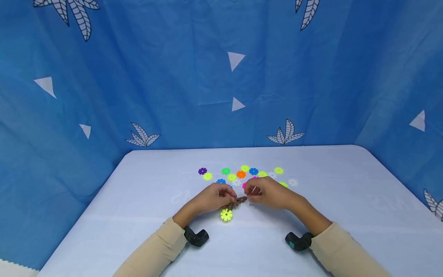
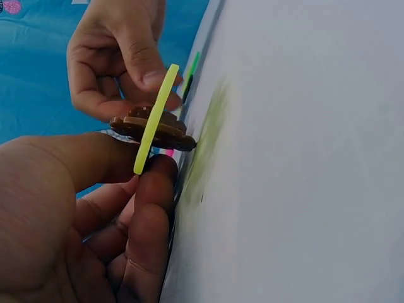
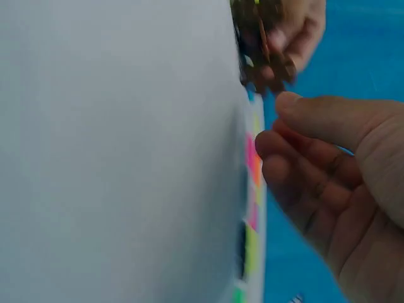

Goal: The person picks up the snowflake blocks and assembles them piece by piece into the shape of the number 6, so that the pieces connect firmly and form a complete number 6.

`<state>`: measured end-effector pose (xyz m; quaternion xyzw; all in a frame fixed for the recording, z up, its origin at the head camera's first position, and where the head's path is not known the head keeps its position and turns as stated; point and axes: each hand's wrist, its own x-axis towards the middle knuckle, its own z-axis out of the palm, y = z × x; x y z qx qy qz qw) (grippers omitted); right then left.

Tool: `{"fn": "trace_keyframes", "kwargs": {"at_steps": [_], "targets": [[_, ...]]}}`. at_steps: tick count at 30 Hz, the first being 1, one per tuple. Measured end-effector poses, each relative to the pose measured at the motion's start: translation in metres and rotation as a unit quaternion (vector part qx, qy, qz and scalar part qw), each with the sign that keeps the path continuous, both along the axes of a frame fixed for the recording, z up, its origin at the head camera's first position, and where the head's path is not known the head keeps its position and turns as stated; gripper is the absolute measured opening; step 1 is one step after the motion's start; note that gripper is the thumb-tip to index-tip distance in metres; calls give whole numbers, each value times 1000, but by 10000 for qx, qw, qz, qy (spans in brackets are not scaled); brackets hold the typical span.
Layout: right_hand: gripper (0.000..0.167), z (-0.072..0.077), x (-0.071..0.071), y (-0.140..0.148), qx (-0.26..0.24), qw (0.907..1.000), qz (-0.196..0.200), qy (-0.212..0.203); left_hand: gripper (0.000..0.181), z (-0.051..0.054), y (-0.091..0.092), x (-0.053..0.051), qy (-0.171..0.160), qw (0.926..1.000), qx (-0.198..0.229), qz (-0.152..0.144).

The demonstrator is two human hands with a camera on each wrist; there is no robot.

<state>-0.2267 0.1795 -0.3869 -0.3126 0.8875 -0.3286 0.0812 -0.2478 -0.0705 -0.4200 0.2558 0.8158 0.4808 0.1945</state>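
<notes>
Several brown notched plastic discs (image 1: 241, 199) are joined in a short chain, with a yellow notched disc (image 1: 226, 215) fixed at its near end. My left hand (image 1: 215, 197) pinches this chain between thumb and fingers, just above the table. In the left wrist view the yellow disc stands edge-on across the brown discs (image 2: 165, 134). My right hand (image 1: 271, 193) is beside the chain's far right end. Its thumb and loosely bent fingers (image 3: 315, 183) have a gap between them, and nothing shows there in the right wrist view.
Loose notched discs lie scattered on the white table (image 1: 155, 173) beyond the hands, among them a purple disc (image 1: 202, 171), an orange disc (image 1: 240, 174), a green disc (image 1: 226, 171) and a white disc (image 1: 292, 182). A blue patterned cloth (image 1: 194, 77) hangs behind the table.
</notes>
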Motion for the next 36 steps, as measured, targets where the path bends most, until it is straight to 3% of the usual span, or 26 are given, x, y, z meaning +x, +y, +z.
{"fn": "trace_keyframes", "kwargs": {"at_steps": [5, 8, 18, 22, 26, 30, 33, 36], "targets": [[24, 16, -1, 26, 1047, 9933, -481, -6, 7, 0, -1, 2, -28, 9999, -33, 167], [26, 18, -3, 38, 1459, 9861, -796, 7, 12, 0, -1, 2, 23, 9999, -18, 152], [23, 5, -10, 43, 1806, 9728, -1398, 391, 17, 1, 0, 2, 14, 9999, 63, 121], [22, 6, -9, 40, 1961, 9675, -1566, 308, 14, 2, 0, 2, 123, 9998, -31, 158], [22, 7, -7, 39, 2015, 9658, -1628, 105, 16, 2, -1, 2, 4, 9999, 38, 113], [21, 7, -7, 39, 1551, 9740, -1630, -244, 20, 3, -2, 2, -94, 9999, 107, 61], [17, 7, -7, 37, 746, 9827, -1580, -616, 22, 3, -2, 3, -93, 9999, 115, 39], [12, 4, -7, 34, -206, 9828, -1452, -1124, 23, 4, -2, 3, -104, 9999, 132, 17]]}}
